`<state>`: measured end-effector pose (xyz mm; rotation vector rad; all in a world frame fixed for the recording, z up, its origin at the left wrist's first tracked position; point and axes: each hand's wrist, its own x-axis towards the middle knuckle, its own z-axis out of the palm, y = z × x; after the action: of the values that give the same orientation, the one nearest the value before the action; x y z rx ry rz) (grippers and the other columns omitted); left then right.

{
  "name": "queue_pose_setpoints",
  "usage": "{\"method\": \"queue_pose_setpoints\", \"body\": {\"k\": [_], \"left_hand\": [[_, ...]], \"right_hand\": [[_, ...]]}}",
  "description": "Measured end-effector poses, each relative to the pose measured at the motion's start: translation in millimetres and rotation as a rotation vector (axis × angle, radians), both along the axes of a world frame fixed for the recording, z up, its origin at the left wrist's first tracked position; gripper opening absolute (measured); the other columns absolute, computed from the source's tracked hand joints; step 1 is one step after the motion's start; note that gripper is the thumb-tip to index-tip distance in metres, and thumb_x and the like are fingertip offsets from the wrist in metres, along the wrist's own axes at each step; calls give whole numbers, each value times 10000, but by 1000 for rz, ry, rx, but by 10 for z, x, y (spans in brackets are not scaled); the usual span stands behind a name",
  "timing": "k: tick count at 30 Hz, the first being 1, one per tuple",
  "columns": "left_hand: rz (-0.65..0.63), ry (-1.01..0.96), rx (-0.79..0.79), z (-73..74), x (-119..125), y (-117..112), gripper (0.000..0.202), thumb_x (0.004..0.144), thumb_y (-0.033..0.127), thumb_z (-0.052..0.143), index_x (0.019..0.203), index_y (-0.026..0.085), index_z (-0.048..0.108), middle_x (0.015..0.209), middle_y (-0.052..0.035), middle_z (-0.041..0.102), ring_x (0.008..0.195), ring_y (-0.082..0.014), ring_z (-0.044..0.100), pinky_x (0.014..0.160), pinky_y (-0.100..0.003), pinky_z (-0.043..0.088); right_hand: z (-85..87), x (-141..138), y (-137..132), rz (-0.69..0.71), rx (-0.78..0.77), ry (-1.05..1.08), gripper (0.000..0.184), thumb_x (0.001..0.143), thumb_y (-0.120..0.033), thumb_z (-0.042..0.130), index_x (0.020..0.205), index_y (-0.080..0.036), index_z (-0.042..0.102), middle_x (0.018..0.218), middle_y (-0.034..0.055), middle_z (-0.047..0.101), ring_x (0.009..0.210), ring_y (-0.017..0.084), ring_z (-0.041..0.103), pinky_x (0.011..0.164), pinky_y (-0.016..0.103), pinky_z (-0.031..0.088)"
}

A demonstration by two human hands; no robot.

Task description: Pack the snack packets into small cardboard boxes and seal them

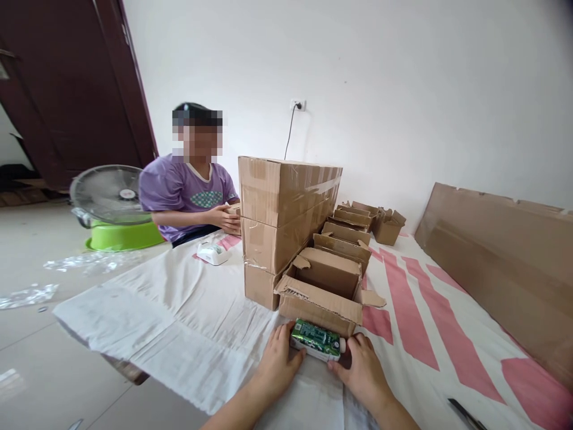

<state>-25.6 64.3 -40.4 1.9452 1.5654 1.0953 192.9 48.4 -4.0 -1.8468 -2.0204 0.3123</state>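
Note:
A green drink carton point(316, 338) with a white cap lies on its side on the cloth, close in front of an open cardboard box point(322, 301). My left hand point(278, 360) is closed around its left end, thumb toward me. At the capped end my right hand point(363, 369) grips it, thumb along the near edge and fingers curled beside the cap. The part of the cardboard box that I can see into shows bare cardboard, and its flaps are folded out.
Stacked taped boxes point(262, 242) rise left of a row of open boxes point(342, 242). Across the table a person point(188, 191) holds a small box. A white device point(212, 253) lies nearby. A cutter point(465, 413) rests at right, near a large cardboard sheet point(496, 263).

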Motion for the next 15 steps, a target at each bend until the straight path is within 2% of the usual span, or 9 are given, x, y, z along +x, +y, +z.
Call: {"method": "queue_pose_setpoints", "body": {"k": [11,15], "left_hand": [[-1,8,-1,-52,-19,4,538,732,260,560,1249,112,533,1252,-182,613,1230,-331,553,1067,-540,430],[-13,-21,1,-1,-27,-17,519,753,252,543,1258,132,528,1248,-169,630,1204,-317,576,1045,-523,458]], "right_hand": [[2,6,1,10,-9,-12,271,742,-360,695,917,-157,658,1012,114,609,1017,291,563,899,371,448],[-24,6,17,1,3,0,263,732,-355,706,914,-170,665,1000,103,610,1013,282,568,888,354,451]]}}
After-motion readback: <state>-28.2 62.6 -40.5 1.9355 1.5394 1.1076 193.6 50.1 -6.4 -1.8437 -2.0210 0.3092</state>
